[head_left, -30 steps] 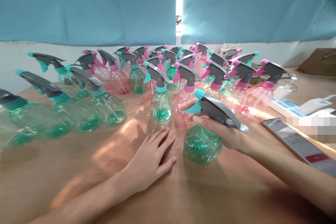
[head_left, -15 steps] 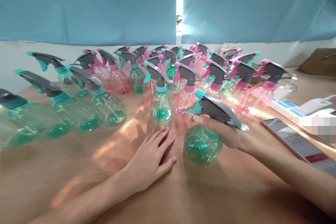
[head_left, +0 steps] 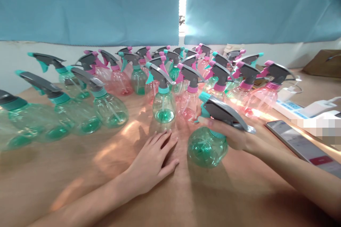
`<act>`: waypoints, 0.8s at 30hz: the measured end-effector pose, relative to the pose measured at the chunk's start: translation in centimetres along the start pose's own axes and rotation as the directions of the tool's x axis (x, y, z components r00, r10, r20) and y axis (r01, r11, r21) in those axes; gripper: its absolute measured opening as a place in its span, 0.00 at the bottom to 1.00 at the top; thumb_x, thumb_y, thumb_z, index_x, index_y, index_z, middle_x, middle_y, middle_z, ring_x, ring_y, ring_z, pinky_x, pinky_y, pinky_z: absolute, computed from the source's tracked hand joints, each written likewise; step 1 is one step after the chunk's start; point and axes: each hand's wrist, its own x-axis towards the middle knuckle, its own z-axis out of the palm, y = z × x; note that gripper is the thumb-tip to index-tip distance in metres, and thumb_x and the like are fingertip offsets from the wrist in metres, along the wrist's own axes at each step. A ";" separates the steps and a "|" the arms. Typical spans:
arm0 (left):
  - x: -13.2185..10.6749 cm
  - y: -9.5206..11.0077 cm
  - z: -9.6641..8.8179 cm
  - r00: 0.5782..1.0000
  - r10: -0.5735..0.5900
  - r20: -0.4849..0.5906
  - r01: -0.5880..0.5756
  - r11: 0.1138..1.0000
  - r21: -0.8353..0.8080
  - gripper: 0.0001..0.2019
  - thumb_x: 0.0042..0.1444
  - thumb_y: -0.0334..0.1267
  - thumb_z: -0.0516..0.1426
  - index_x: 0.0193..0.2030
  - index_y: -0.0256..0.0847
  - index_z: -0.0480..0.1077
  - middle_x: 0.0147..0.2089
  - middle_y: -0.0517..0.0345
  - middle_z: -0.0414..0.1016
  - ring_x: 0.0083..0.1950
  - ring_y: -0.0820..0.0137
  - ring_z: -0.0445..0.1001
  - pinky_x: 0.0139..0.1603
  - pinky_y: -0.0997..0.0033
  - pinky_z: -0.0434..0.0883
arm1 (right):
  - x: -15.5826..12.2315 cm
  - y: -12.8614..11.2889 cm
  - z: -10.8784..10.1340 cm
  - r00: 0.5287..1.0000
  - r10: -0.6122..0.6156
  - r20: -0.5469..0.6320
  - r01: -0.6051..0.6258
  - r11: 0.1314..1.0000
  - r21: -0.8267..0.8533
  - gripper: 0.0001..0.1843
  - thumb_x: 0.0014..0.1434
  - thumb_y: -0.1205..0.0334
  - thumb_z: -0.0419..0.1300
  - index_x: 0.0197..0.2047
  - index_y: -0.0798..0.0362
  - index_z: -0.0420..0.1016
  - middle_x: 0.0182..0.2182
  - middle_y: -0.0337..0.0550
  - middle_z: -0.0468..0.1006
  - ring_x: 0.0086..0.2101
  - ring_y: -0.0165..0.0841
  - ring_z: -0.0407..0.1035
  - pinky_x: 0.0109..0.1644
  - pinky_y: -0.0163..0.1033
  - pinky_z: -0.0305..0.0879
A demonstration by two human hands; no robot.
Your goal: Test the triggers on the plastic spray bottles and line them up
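Observation:
My right hand (head_left: 226, 131) grips a green spray bottle (head_left: 206, 149) by its neck, with fingers curled over the teal trigger. This bottle has a grey spray head with a teal nozzle pointing left and away from me. Flat on the wooden table (head_left: 170, 202) lies my left hand (head_left: 153, 161), its fingers stretched out and a little apart, holding nothing. Just beyond its fingertips stands another green spray bottle (head_left: 163, 106). A pink spray bottle (head_left: 188, 101) is behind the held one.
Several green spray bottles (head_left: 110, 110) stand at the left, and rows of pink and green ones fill the back. On the right are a phone (head_left: 301, 145), a white power strip (head_left: 282, 108) with plugs and a brown bag (head_left: 323, 63). Blue curtains (head_left: 87, 7) hang behind.
My right fingers have pulled in the trigger, which stuck out half a second ago. The held bottle has shifted slightly right. My left hand has stayed in place.

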 end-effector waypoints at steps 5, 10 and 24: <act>0.0 0.0 -0.2 1.000 -0.006 0.003 0.006 1.000 -0.004 0.24 0.66 0.46 0.52 0.66 0.39 0.59 0.69 0.45 0.56 0.69 0.54 0.54 0.66 0.48 0.56 | 0.1 0.1 0.0 1.000 -0.015 0.001 0.015 0.999 0.039 0.17 0.60 0.56 0.59 0.24 0.48 0.57 0.21 0.32 0.53 0.21 0.28 0.48 0.23 0.36 0.47; 0.1 0.1 -0.2 1.000 -0.004 -0.007 0.004 1.000 -0.017 0.24 0.66 0.46 0.52 0.66 0.40 0.59 0.69 0.46 0.58 0.68 0.53 0.55 0.65 0.47 0.56 | 0.1 -0.3 0.1 1.000 0.017 0.010 -0.017 0.999 0.027 0.05 0.61 0.56 0.58 0.34 0.47 0.68 0.23 0.34 0.63 0.23 0.28 0.58 0.25 0.35 0.57; 0.0 0.1 -0.2 1.000 -0.004 -0.024 0.004 1.000 -0.016 0.25 0.65 0.46 0.52 0.66 0.41 0.59 0.69 0.46 0.58 0.68 0.52 0.56 0.64 0.47 0.58 | -0.1 0.3 1.0 0.995 0.069 -0.073 -0.063 0.995 0.075 0.10 0.59 0.59 0.60 0.45 0.47 0.75 0.34 0.39 0.76 0.34 0.32 0.71 0.40 0.40 0.69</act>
